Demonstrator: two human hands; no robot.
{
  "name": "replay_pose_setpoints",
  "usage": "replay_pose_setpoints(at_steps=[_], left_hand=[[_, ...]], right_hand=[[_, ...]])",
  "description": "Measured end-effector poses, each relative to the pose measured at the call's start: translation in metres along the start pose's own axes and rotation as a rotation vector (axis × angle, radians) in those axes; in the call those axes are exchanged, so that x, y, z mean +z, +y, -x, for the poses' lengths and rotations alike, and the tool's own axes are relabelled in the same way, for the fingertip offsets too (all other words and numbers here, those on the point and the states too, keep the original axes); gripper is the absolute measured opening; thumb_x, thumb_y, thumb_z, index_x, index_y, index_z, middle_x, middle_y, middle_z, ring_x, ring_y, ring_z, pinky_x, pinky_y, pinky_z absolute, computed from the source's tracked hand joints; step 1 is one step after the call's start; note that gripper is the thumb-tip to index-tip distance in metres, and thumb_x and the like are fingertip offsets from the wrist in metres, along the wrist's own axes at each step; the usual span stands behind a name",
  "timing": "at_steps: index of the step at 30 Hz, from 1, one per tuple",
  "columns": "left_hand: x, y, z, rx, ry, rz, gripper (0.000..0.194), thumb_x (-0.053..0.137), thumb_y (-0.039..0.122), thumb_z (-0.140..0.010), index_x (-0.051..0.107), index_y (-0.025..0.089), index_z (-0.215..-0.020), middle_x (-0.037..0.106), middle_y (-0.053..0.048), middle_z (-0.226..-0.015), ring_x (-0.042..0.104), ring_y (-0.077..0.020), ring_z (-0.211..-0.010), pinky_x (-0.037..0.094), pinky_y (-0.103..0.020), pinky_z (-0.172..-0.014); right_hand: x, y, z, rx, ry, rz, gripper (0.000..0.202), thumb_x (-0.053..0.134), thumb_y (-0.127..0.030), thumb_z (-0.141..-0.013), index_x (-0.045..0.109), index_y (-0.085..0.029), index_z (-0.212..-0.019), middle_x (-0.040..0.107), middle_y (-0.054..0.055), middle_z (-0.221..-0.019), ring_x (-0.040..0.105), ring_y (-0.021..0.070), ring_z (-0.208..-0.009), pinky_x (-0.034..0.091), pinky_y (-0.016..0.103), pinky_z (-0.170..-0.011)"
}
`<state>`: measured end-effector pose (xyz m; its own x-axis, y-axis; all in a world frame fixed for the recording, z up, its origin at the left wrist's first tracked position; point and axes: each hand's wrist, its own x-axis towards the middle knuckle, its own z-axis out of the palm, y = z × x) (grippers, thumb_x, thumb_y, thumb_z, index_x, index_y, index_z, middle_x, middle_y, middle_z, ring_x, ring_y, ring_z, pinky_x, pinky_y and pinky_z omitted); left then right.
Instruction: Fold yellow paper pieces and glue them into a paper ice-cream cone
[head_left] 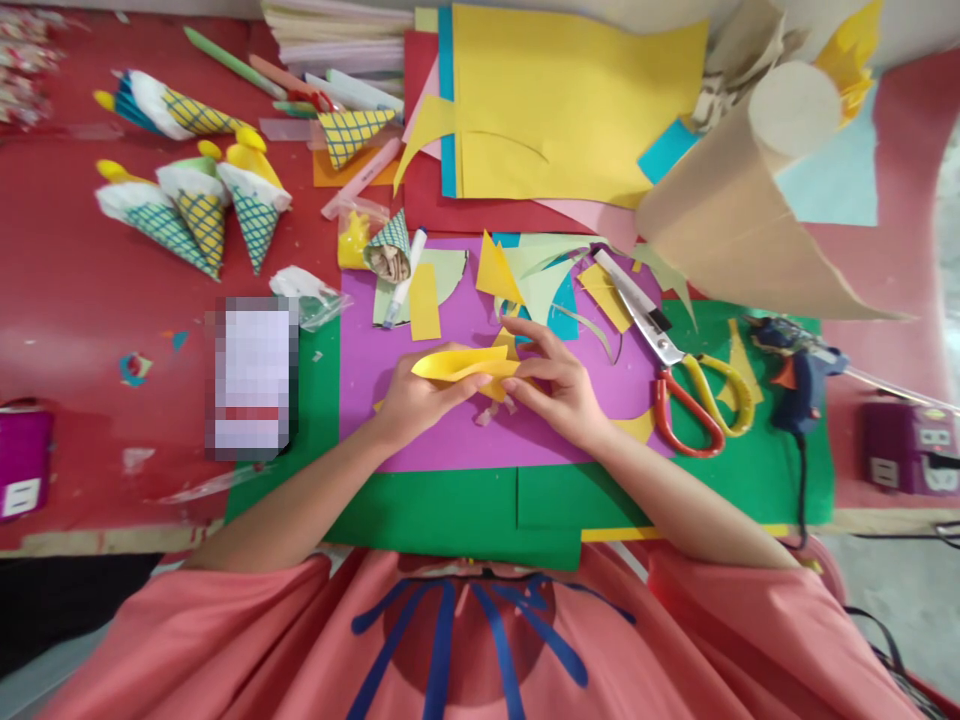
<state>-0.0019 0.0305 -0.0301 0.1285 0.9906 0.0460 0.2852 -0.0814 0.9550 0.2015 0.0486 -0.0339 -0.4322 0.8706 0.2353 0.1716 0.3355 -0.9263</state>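
While left hand pinches folded yellow paper, right hand pinches its end.

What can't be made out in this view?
- Head view, pixelated rectangle: surface details, masked by blocks.
- Head view, yellow piece: gripped parts, behind the left hand and right hand.
- Head view, left purple box: remainder, beyond left edge.
- Head view, upper-left heap: contents, blurred.

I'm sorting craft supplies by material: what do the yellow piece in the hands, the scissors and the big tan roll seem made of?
Yellow piece: matte sheet, perhaps felt or craft foam; it bends in a soft curve.
Scissors: shiny metal blades, likely steel, by their bright sheen; smooth red and yellow handles, probably plastic.
Tan roll: dull paper or thin card, by its thin edge and curl.
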Motion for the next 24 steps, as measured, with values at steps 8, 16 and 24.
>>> replay_pose_setpoints(at_steps=[8, 16, 24], left_hand=[[0.0025, 0.0079, -0.0005, -0.108, -0.112, 0.012, 0.021, 0.069, 0.04, -0.075, 0.069, 0.019, -0.079, 0.072, 0.002, -0.068, 0.065, -0.0109, -0.057, 0.053, -0.017, -0.051], [0.003, 0.005, -0.0036, -0.132, -0.047, -0.044, 0.032, 0.071, 0.047, -0.073, 0.07, 0.016, -0.079, 0.075, -0.003, -0.072, 0.068, -0.0147, -0.061, 0.054, -0.02, -0.051], [0.0006, 0.0018, -0.0031, -0.132, -0.083, -0.095, 0.035, 0.068, 0.05, -0.078, 0.072, 0.015, -0.082, 0.075, -0.004, -0.074, 0.068, -0.0151, -0.061, 0.054, -0.021, -0.053]], right_hand=[[0.0017, -0.0005, -0.0008, 0.109, 0.04, -0.217, 0.017, 0.066, -0.031, -0.086, 0.062, -0.022, -0.099, 0.067, 0.006, -0.107, 0.062, 0.018, -0.107, 0.05, 0.038, -0.095], [0.0008, 0.0003, -0.002, 0.079, 0.065, -0.126, 0.009, 0.062, -0.029, -0.088, 0.066, -0.022, -0.084, 0.067, 0.006, -0.106, 0.064, 0.0181, -0.103, 0.05, 0.04, -0.094], [0.0013, 0.0029, -0.0034, 0.11, 0.088, -0.111, 0.007, 0.065, -0.028, -0.086, 0.064, -0.022, -0.084, 0.065, 0.007, -0.109, 0.062, 0.0181, -0.107, 0.048, 0.04, -0.097]])
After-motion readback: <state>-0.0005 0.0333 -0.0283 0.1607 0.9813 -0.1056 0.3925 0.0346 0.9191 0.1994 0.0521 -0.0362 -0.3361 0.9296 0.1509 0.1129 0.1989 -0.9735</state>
